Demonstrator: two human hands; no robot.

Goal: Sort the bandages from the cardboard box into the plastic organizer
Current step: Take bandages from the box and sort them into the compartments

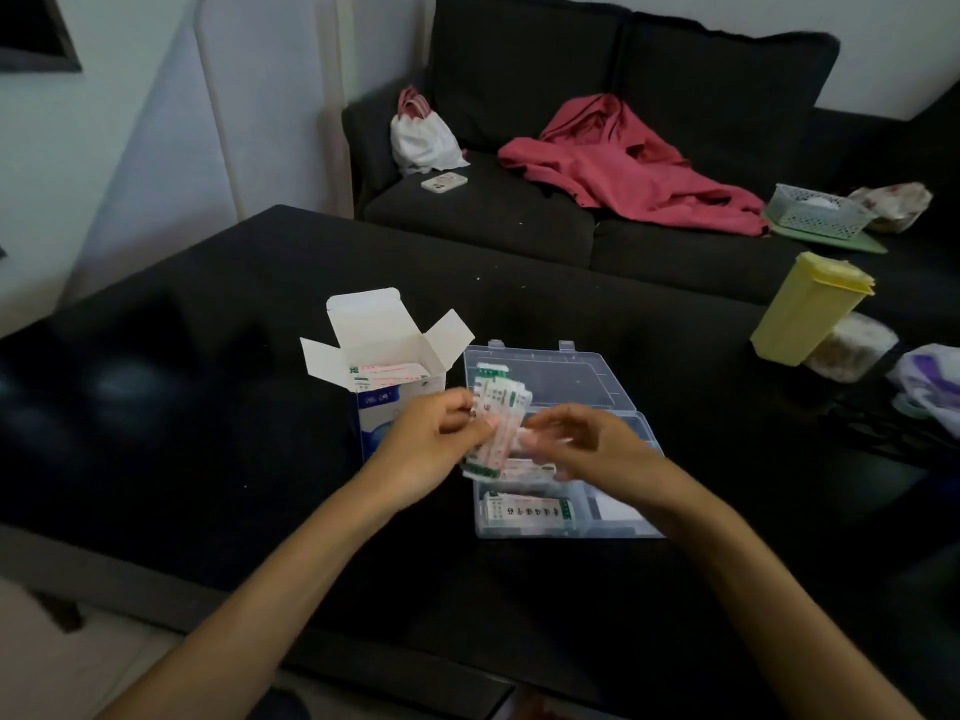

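Note:
An open white and blue cardboard box point(384, 376) stands on the black table point(208, 407), with bandages point(387, 373) showing at its top. To its right lies a clear plastic organizer point(613, 527) with its lid point(566, 376) folded back. A stack of bandages point(527, 511) lies in its front left compartment. My left hand point(428, 449) grips a fanned bundle of bandage strips point(496, 413) just above the organizer. My right hand point(587, 444) pinches the same bundle from the right side.
A yellow container point(808, 309) and a clear jar point(852, 350) stand at the table's right. Behind is a dark sofa point(519, 210) carrying a red garment point(628, 163), a white bag point(423, 137), a phone point(444, 182) and a mesh basket point(818, 210).

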